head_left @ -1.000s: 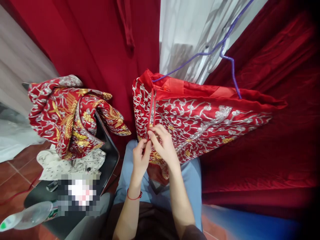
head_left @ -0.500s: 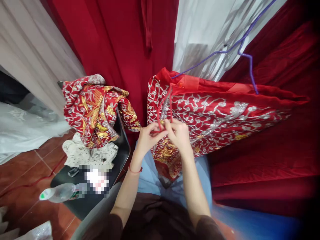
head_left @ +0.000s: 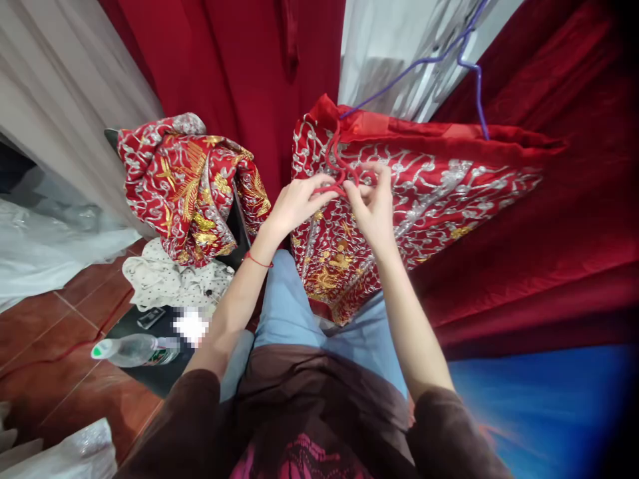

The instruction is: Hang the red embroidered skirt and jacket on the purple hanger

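A red garment [head_left: 439, 179] embroidered in silver and gold hangs from a purple hanger [head_left: 474, 73] in front of me. A thin red cord [head_left: 335, 159] loops down from its upper left corner. My left hand [head_left: 297, 203] pinches the cord from the left. My right hand [head_left: 372, 206] grips the cord's other part, fingers pressed against the embroidered cloth. Both hands meet just below the garment's top edge.
A second red and gold embroidered garment [head_left: 184, 183] is heaped on a black chair [head_left: 160, 372] at the left, over a white dotted cloth [head_left: 170, 283]. A plastic bottle [head_left: 132, 349] lies on the seat. Red curtains hang behind and to the right; tiled floor lies at the lower left.
Both hands have risen along the cord toward the garment's top edge. The camera has tilted down, so my lap and sleeves fill more of the view.
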Demonstrator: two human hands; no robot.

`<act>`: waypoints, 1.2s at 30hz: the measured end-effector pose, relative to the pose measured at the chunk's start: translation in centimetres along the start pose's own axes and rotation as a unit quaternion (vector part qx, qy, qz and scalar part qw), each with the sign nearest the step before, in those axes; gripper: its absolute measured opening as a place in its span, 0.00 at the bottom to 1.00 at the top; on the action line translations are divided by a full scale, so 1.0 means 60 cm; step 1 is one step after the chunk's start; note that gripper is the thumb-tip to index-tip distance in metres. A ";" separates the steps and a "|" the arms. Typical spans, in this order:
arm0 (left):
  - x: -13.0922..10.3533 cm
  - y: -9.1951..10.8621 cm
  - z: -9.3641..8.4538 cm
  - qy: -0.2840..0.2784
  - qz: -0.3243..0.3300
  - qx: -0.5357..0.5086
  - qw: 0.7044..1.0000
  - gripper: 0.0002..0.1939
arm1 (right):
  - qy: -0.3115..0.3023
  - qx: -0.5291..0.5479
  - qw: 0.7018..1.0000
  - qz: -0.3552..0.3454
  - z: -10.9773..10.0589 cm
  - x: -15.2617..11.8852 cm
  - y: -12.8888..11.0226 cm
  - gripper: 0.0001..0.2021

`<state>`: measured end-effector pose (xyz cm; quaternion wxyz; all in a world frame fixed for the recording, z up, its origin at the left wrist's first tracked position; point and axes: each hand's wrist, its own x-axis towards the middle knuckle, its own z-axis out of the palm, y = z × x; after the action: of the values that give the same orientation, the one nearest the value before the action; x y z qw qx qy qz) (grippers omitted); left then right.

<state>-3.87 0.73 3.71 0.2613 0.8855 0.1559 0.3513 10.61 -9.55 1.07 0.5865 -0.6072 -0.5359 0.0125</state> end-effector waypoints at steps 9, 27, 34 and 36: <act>0.061 -0.036 -0.037 -0.001 0.030 -0.045 0.999 0.14 | -0.090 -0.111 0.986 -0.081 -0.075 0.070 0.021 0.19; 0.104 -0.044 -0.093 0.068 -0.033 0.208 0.975 0.16 | -0.165 -0.434 0.885 0.040 -0.094 0.102 -0.020 0.14; 0.157 -0.029 -0.024 0.044 0.029 0.105 0.993 0.09 | -0.064 -0.231 0.969 -0.055 -0.032 0.180 -0.020 0.19; 0.170 -0.029 -0.021 0.062 0.039 0.108 0.991 0.10 | -0.054 -0.201 0.977 -0.050 -0.033 0.194 -0.024 0.18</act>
<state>2.27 7.31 9.03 0.1403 0.8905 0.1739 0.3963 15.93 -3.58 9.89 0.4228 -0.6832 -0.5882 -0.0924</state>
